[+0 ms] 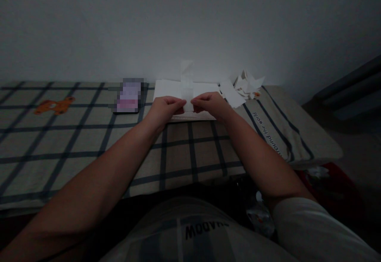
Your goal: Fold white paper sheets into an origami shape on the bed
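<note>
Paper strip [187, 83] pinched upright over the white sheet [166, 89].

I see a narrow, pale, folded strip of paper standing almost vertical, its lower end nipped between the fingertips of my left hand [165, 109] and right hand [210, 105]. It rises just above the near edge of the white sheet, with its top against the wall behind.

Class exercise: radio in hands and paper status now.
Left hand and right hand pinch upright paper strip. White sheet beneath. Paper scraps at right, apart.

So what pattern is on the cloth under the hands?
The cloth is beige with a dark blue grid check, seen in the head view.
</note>
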`<action>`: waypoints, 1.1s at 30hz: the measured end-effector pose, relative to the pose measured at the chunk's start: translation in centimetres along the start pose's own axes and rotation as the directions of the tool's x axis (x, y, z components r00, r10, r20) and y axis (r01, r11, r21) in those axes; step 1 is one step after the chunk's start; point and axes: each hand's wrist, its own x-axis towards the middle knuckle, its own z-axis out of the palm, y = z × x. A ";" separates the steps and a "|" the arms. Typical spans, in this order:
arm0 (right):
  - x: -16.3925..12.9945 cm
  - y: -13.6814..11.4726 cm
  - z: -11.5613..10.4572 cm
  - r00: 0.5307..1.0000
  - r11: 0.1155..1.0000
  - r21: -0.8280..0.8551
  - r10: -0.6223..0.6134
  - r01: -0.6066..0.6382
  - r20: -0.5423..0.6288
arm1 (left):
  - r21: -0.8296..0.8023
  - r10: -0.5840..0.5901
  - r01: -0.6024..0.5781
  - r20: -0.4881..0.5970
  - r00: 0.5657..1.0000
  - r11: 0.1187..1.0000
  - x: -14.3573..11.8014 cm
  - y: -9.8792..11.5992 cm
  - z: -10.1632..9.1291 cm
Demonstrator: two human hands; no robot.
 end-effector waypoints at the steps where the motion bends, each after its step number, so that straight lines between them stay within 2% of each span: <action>1: 0.0 0.0 0.0 1.000 1.000 -0.017 -0.007 0.007 0.001 | 0.014 0.009 -0.009 -0.004 1.000 1.000 0.0 0.0 0.0; 4: -0.1 -0.1 -0.1 0.999 0.994 -0.097 -0.048 0.045 -0.026 | 0.002 -0.010 0.009 0.002 1.000 1.000 0.2 -0.2 -0.1; 9: -0.1 -0.1 -0.1 0.990 0.989 -0.117 -0.106 0.095 -0.094 | -0.064 -0.122 0.132 0.138 0.983 0.989 0.2 -0.3 -0.2; 12: -0.1 -0.2 -0.1 0.989 0.988 -0.121 -0.105 0.093 -0.100 | -0.085 -0.142 0.155 0.138 0.980 0.984 0.1 0.0 -0.1; 17: -0.2 -0.5 0.2 0.990 0.995 -0.027 -0.093 0.091 -0.107 | -0.097 -0.113 0.119 0.061 0.992 0.988 -0.3 0.7 0.3; 22: -0.2 -0.3 0.4 0.998 0.999 0.040 0.007 -0.005 -0.058 | -0.052 -0.078 0.077 -0.009 0.997 0.996 -0.5 0.9 0.4; 24: -0.2 -0.3 0.3 0.998 0.999 0.033 0.010 -0.008 -0.055 | -0.032 -0.083 0.083 -0.009 0.997 0.996 -0.4 0.7 0.3; 29: -0.3 -0.6 0.2 1.000 0.999 -0.038 0.002 -0.002 -0.005 | -0.038 -0.088 0.091 0.080 0.993 0.995 0.1 0.1 -0.1; 33: -0.5 -1.0 0.3 0.997 0.996 -0.081 0.039 -0.033 0.074 | -0.056 -0.004 0.006 0.030 1.000 0.998 0.2 0.2 -0.2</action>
